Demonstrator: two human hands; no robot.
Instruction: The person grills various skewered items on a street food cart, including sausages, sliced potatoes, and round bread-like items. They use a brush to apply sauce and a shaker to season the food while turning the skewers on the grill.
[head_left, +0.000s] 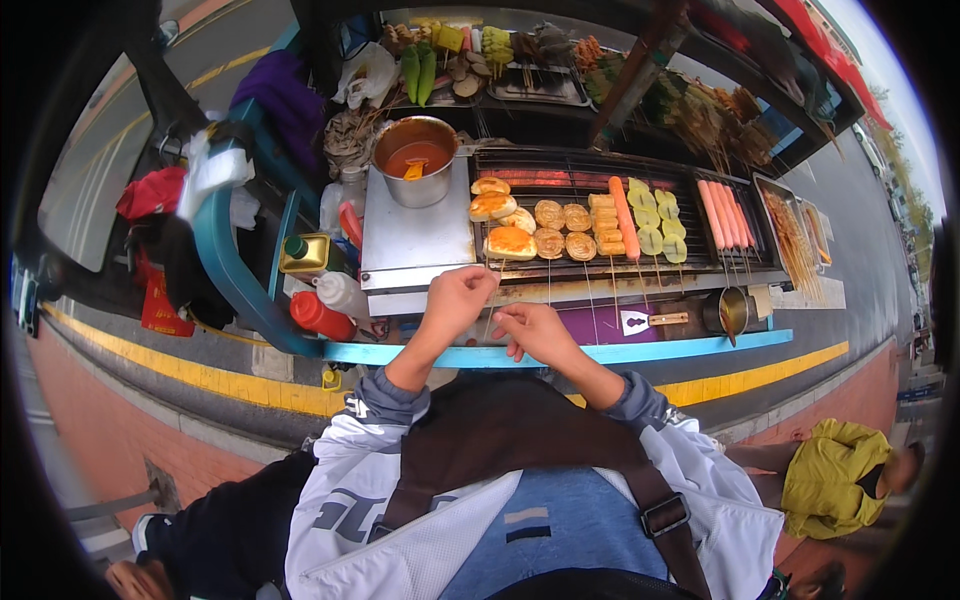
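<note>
My left hand is at the grill's front edge, thumb and fingers pinched on the thin skewer of a sauced bun. Just below it to the right, my right hand has curled fingers by the lower end of that skewer; whether they grip it is hidden. More browned buns lie behind on the grill rack. To their right are spiral-rolled skewers, a skewer of stacked rolls, a long sausage, green slices on skewers and several pink sausages.
A steel pot of red sauce with a brush stands on the metal plate. Squeeze bottles and an oil tin sit left. A scraper and small pot lie along the front. People stand nearby, one in a yellow-green jacket.
</note>
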